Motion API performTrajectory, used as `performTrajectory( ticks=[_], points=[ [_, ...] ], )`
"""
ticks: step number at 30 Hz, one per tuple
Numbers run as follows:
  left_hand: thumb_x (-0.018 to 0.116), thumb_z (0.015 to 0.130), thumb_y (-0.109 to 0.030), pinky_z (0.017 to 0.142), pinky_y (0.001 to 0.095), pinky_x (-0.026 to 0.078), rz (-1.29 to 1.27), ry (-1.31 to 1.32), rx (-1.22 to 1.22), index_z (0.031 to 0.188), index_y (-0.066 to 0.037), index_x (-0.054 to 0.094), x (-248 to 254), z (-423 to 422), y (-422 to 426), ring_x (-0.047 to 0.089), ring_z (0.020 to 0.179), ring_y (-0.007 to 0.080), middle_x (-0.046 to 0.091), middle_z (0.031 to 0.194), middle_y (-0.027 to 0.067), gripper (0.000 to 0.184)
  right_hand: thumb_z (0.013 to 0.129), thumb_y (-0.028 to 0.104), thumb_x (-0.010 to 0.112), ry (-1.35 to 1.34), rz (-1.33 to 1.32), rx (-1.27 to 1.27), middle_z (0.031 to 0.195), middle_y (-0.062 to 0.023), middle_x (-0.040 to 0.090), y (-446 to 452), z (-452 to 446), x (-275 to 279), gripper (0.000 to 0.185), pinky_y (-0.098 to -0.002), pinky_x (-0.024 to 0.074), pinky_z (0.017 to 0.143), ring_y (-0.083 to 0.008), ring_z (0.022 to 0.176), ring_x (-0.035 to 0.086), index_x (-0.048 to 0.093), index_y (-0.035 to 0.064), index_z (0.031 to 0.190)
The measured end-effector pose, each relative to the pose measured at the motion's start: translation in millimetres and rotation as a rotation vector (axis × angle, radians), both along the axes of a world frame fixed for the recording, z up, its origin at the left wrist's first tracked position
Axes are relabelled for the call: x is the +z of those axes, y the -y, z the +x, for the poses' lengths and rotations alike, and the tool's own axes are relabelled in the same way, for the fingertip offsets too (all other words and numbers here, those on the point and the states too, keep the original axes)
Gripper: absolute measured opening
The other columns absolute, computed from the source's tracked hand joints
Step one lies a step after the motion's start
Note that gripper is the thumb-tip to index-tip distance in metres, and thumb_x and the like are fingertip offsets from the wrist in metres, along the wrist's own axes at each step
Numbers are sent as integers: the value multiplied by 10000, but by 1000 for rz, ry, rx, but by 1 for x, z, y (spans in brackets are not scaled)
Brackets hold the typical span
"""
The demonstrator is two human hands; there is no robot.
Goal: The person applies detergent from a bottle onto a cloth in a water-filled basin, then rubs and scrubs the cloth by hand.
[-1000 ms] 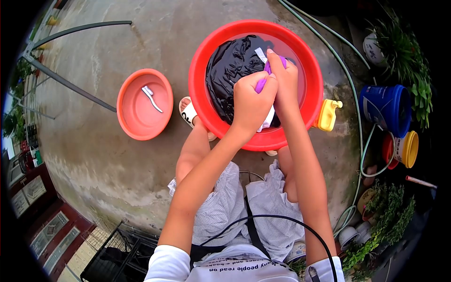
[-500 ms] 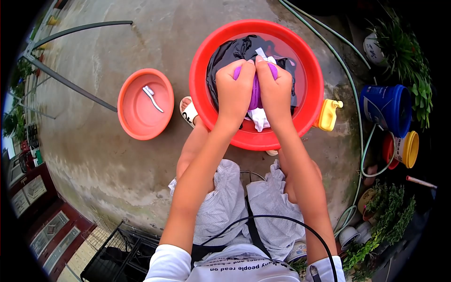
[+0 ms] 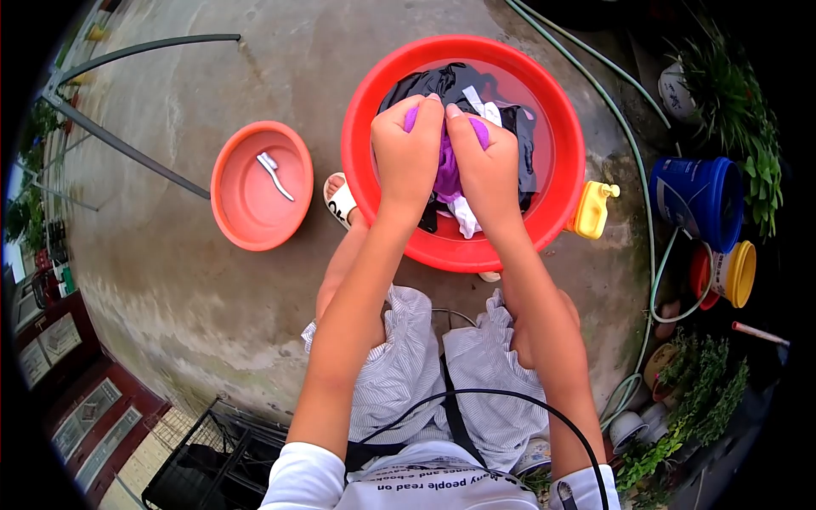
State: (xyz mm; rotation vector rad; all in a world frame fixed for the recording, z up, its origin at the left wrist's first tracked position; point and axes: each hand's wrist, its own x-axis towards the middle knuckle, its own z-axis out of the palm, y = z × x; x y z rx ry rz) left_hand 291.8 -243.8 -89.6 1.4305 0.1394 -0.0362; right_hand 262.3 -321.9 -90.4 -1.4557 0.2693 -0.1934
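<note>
Both my hands are closed around a purple cloth [image 3: 447,170] above the large red basin [image 3: 361,110]. My left hand [image 3: 406,153] grips its left part, and a bit of purple shows between thumb and fingers. My right hand [image 3: 486,157] clasps the right part, knuckles close to the left ones. Below them in the basin lie black wet clothes [image 3: 433,81] and a white cloth [image 3: 465,218], partly in water. The purple cloth's exact kind cannot be made out, since my hands hide much of it.
On the left stands a smaller pink basin [image 3: 225,187] holding a white brush [image 3: 274,176]. A yellow bottle [image 3: 592,210] is beside the red basin. A green hose [image 3: 633,136], a blue bucket [image 3: 693,195] and a yellow bucket [image 3: 742,274] line the right. Metal bars [image 3: 127,140] stand at left.
Both hands, still gripping the purple cloth, have shifted slightly left and toward the far side of the basin. The fists are a little farther apart at the knuckles.
</note>
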Motion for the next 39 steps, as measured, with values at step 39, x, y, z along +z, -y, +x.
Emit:
performTrajectory(
  ticks=[39],
  points=[
    [499,820,-101,448,238,269,-13,-61,-43,568,-15,425,-2,0,-4,318,505,30,381,529,-51,277,870,154,515,-27,-17,5,488,11,367,-3,-7,2,351,-262,272,422,-50,481,309,427,-18,577]
  ],
)
